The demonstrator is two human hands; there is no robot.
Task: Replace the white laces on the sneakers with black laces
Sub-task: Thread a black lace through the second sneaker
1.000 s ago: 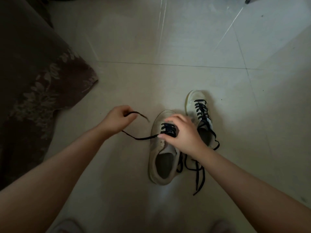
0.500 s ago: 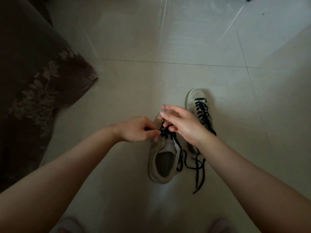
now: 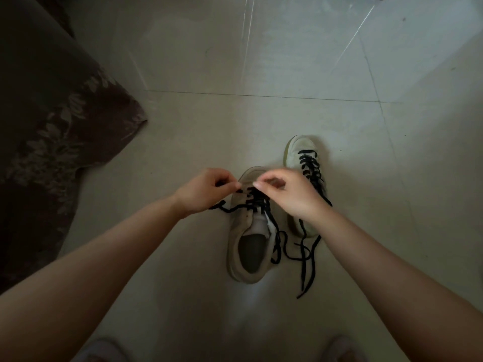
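The black lace (image 3: 257, 202) is threaded through the front eyelets of the near sneaker (image 3: 248, 231), which stands on the tiled floor (image 3: 209, 126) towards its near edge, toe pointing away. One free end trails off the sneaker's left side to the left hand (image 3: 206, 190); the other loops down past the open collar onto the floor at its right. The left fingers (image 3: 230, 182) are curled together and seem to pinch the lace end just beside the toe. The right hand (image 3: 290, 194) hovers over the same eyelets with thumb and forefinger drawn together; whether they nip the lace or only the eyelet edge I cannot tell.

The lace is light, limp and flat, so it will twist and sag, and its end is the only stiff part; take hold there, right behind the tip, to steer it through a hole. The sneaker is light enough to slide when the lace is pulled, so it probably needs steadying.

Just beside it, farther off, the second sneaker (image 3: 305, 176) already carries black lacing, ends loose on the floor. A dark patterned cloth (image 3: 60, 131) lies along the floor's left edge.
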